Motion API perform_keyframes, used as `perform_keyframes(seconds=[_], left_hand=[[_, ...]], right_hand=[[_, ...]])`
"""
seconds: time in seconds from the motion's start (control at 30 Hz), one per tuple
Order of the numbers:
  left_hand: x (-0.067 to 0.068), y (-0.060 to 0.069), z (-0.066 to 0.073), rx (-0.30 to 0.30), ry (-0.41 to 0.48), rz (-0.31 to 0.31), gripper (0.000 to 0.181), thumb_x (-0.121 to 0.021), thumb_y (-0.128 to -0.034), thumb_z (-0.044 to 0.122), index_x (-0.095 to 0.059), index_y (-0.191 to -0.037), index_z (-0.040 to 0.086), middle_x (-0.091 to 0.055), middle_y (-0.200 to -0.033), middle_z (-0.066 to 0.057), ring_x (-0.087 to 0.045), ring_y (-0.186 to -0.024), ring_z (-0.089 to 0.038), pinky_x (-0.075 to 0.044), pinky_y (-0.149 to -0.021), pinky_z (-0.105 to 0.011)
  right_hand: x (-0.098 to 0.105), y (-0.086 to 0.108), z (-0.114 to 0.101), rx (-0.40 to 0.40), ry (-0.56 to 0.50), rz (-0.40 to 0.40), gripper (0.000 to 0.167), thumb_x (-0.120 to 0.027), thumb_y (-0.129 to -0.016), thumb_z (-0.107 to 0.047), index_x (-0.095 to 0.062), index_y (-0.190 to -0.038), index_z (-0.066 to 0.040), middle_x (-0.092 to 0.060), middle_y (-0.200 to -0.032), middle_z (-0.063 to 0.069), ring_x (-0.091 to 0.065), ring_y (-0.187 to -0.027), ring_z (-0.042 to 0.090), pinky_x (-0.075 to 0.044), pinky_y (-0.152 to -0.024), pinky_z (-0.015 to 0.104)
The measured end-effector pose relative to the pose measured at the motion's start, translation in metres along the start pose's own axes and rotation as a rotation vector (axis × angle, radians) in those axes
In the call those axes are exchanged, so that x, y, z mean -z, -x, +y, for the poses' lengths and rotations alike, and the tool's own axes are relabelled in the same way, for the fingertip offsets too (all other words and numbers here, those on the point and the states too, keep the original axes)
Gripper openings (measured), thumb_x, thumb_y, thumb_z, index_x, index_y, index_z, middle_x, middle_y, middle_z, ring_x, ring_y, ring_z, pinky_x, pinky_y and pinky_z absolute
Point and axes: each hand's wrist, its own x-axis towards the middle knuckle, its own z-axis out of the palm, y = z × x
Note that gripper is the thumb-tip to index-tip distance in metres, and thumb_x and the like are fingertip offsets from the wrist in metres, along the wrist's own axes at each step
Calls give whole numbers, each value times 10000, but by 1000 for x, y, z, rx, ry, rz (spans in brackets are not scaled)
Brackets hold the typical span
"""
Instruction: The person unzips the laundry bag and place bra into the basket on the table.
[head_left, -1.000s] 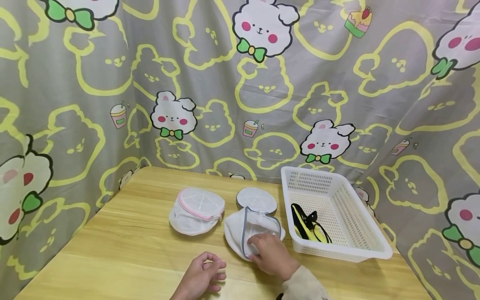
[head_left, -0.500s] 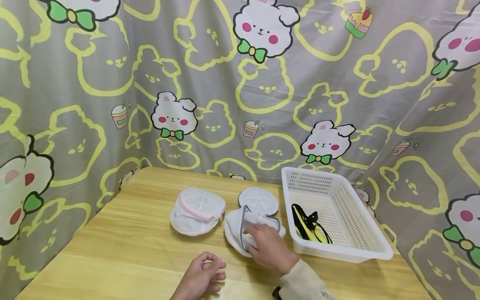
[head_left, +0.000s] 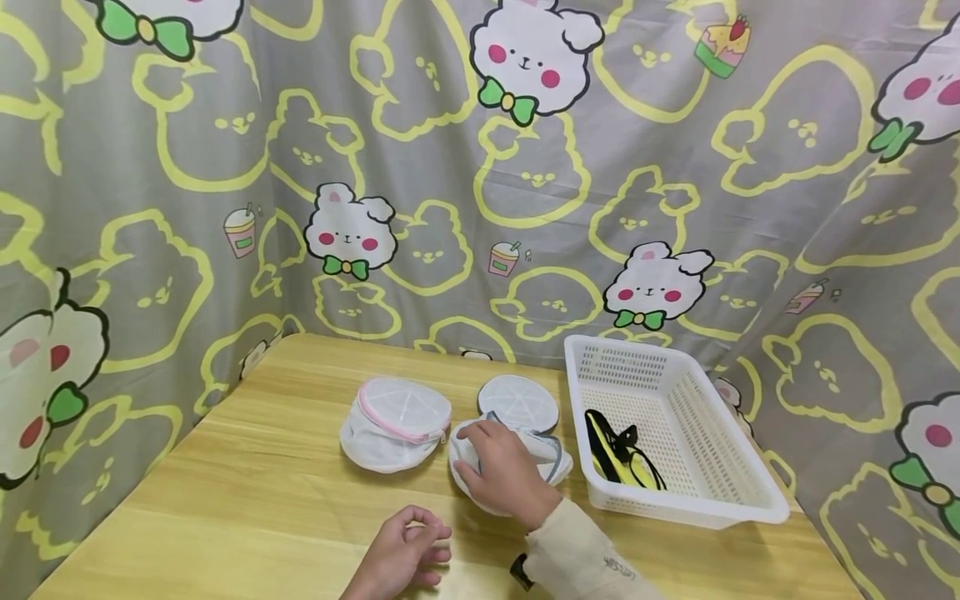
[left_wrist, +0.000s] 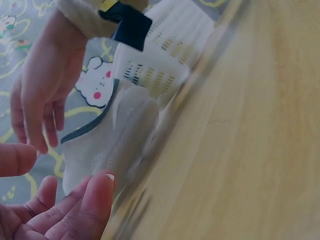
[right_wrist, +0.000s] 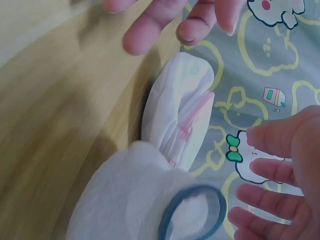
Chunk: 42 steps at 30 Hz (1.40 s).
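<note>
Hovering over the unzipped mesh bag (left_wrist: 117,135) beside the white basket (head_left: 675,504), the right hand (head_left: 497,471) is holding nothing, fingers loosely bent; the left hand (head_left: 401,546) is hanging relaxed. Arranging the bag seems underway; the next move is probably calling for pinching its flipped-back lid (head_left: 519,402).

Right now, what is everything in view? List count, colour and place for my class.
pink-trimmed mesh laundry bag: 1, white, on the table's left half
grey-trimmed mesh laundry bag: 1, white, between pink-trimmed bag and basket, lid open
perforated plastic basket: 1, white, on the right
corded article: apparently 1, black and yellow, inside basket
table: 1, wood-coloured, beneath
cartoon curtain: panels uncountable, grey and yellow, behind
sleeve: 1, beige, right arm
wrist strap: 1, black, right wrist
left hand: 1, bare, nearest edge
right hand: 1, bare, over grey-trimmed bag
</note>
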Motion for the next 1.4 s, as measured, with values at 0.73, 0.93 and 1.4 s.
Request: perform_keyframes(seconds=[0.73,0.93,1.4], left_hand=[[13,-1,1,-32,44,112,250,-535,-999,182,-489,-1094,-45,-658,-1087,-167,-677,-924,-316,-591,-701,-430],[15,-1,2,-21,44,113,309,-541,-1007,234,-482,-1113,-51,-653,-1110,-196,-676,-940,-327,-592,-698,-424],[17,0,2,-15,38,123,286,-540,-1004,210,-488,-1126,-44,-654,-1119,-186,-672,-945,-327,-590,-708,-430]], right_hand=[[-33,-41,-14,-88,-232,-320,310,-691,-893,-186,-632,-1152,-24,-613,-1202,99,-568,-1140,221,-470,-968,312],[-44,-43,-16,-100,-138,-421,336,-717,-874,-247,-673,-1168,-91,-490,-1397,173,-465,-1283,316,-390,-1070,395],[-50,-40,-15,-87,42,-500,491,-704,-870,-336,-607,-1317,-158,-459,-1447,91,-439,-1296,301,-413,-1033,466]])
